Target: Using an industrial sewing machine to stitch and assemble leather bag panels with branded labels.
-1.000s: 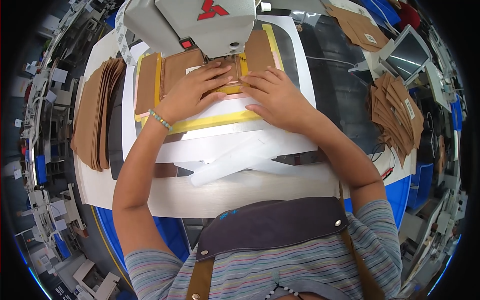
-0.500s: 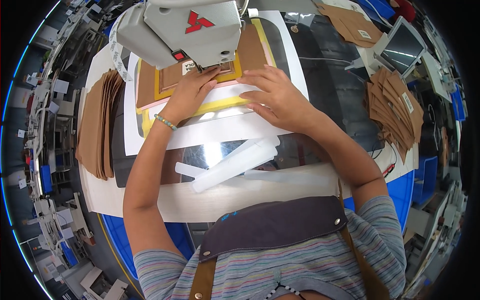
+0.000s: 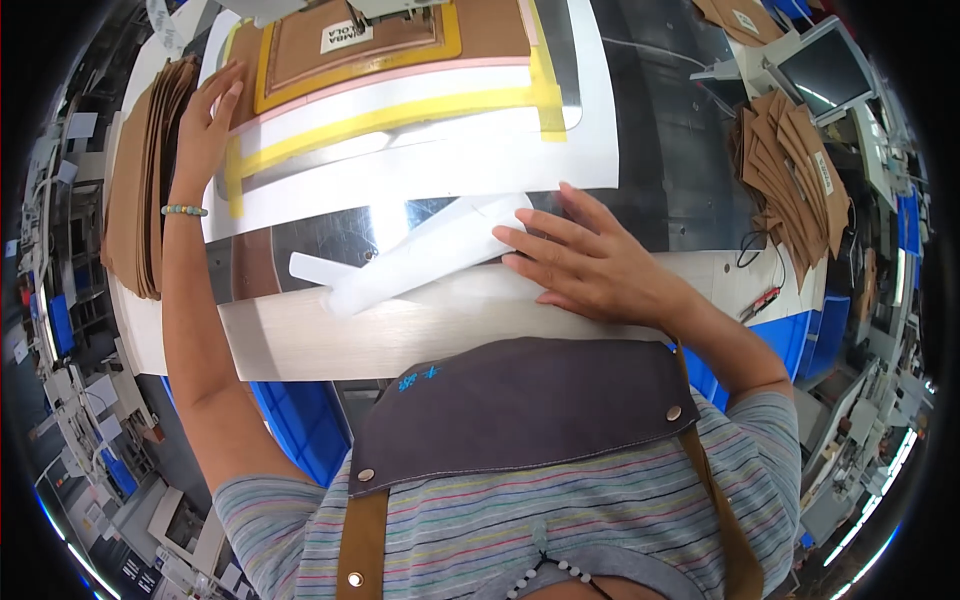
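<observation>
My left hand (image 3: 208,122) is open, its fingertips at the left border of a brown panel (image 3: 490,30) framed by a yellow template (image 3: 452,28) under the machine. Yellow tape strips (image 3: 390,117) cross the white sheet (image 3: 430,170) that carries the template. My right hand (image 3: 605,262) is open with fingers apart, beside the right ends of several translucent white plastic strips (image 3: 420,258) lying on the front of the table. I see nothing held in either hand.
The sewing machine head (image 3: 390,8) is cut off by the upper edge. A stack of brown pieces (image 3: 150,180) stands at the left, another fanned pile (image 3: 795,180) at the right. A screen (image 3: 828,70) stands at far right; a red-handled tool (image 3: 760,303) lies at the table edge.
My left hand has left the middle of the template for its left border. My right hand has come down from the template toward the plastic strips. The view has shifted, showing less of the machine.
</observation>
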{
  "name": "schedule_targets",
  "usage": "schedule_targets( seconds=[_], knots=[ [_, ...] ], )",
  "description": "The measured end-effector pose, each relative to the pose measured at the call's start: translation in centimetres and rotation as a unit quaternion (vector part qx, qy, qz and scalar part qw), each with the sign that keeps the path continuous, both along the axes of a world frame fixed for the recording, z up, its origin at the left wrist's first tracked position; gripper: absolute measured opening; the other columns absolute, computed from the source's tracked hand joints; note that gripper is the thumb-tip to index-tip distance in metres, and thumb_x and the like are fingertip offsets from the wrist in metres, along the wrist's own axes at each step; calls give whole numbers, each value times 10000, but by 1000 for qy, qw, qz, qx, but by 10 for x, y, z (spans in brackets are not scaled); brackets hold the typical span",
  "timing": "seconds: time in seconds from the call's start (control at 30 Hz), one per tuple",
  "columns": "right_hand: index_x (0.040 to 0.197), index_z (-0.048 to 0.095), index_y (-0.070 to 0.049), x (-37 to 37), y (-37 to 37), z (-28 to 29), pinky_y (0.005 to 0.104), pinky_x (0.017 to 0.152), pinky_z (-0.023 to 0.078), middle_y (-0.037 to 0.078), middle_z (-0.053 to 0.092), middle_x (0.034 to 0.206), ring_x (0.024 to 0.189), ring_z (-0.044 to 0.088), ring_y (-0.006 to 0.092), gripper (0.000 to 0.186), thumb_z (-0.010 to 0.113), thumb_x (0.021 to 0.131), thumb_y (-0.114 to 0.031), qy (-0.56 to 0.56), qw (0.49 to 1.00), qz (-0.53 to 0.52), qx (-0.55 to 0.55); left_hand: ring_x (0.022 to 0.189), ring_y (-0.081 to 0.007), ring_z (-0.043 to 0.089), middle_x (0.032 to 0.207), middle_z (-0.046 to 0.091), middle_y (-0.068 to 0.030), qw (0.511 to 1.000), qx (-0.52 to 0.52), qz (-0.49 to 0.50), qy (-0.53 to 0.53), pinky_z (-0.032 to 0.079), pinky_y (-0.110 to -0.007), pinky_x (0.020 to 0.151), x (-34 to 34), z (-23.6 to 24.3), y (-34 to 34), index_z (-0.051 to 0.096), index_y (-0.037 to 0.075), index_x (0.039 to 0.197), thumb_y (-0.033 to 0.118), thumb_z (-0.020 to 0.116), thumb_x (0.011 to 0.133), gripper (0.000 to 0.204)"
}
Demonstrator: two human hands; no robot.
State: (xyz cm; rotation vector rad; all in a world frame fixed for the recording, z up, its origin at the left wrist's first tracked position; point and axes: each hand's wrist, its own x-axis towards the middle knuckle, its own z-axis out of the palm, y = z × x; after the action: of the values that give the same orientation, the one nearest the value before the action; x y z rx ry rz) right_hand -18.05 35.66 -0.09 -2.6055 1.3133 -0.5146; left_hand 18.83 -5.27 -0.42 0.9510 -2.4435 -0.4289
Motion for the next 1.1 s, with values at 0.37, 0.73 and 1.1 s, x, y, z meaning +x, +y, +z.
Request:
schedule_targets(
  seconds=[0.37,0.73,1.1],
  knots=[
    [1173,749,-103,2,19,-4,530,1271,332,71,511,1625,1529,434,269,346,805,885,-285,-12,999,-51,0,1472,-384,483,1631,465,-222,987,-85,65,-118,389,-435,1225,0,-28,-7,592,65,1520,328,590,1083,511],
    [1122,764,-55,-21,-17,56,341,770,622,108,789,1061,906,781,261,229,773,898,-11,-256,963,-79,26,1477,-392,444,1616,484,-194,988,-81,56,-118,360,-468,1235,-41,-15,12,560,49,1537,385,664,1029,618],
    [1118,773,-93,-3,-93,39,396,814,568,98,736,965,935,704,286,177,732,972,-186,-154,982,-68,84,1392,-397,448,1459,552,-196,983,-100,105,-115,392,-543,1112,-134,-37,36,595,58,1492,588,697,948,767]
  ],
)
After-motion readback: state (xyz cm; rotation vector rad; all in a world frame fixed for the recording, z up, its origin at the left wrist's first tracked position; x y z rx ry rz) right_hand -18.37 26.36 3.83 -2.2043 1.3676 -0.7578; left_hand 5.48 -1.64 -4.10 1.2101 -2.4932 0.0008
